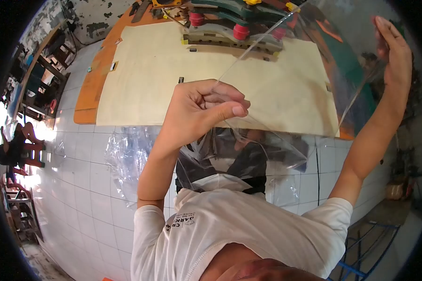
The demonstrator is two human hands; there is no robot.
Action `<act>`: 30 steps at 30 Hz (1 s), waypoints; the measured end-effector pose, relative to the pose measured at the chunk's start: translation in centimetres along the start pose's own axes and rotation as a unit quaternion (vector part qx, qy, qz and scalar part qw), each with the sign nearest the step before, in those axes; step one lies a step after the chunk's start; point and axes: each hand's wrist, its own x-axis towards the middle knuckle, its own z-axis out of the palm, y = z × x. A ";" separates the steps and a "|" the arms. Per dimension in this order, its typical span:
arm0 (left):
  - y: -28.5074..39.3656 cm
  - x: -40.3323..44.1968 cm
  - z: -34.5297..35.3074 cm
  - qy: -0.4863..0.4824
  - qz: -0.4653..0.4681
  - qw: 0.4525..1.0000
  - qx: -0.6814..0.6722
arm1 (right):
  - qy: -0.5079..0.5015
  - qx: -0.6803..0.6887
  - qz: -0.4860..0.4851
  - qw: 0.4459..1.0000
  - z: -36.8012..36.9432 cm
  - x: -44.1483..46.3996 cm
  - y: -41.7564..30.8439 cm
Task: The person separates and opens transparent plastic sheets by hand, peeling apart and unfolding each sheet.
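At the table, left hand is pinching clear plastic sheet, edge slanting away rightward (long axis unclear); right hand is hovering, can't tell if pinching.

Clear film barred the left hand rightward; a green frame blocked ahead; leftward, over the pale sheet, room lay open.

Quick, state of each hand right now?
Left hand: closed, holding the clear plastic sheet.
Right hand: raised by the sheet; whether it grips cannot be told.
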 end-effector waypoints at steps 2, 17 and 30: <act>0.4 -0.4 0.0 -0.010 -0.007 0.999 -0.033 | -0.006 0.010 0.009 1.000 -0.1 0.0 1.1; 2.6 -2.5 1.0 0.027 -0.023 0.999 0.029 | 0.047 0.120 0.063 0.990 0.6 -4.4 1.9; 1.8 -4.7 -1.7 0.108 0.042 0.984 0.136 | 0.091 0.075 0.049 0.992 1.8 -13.8 0.3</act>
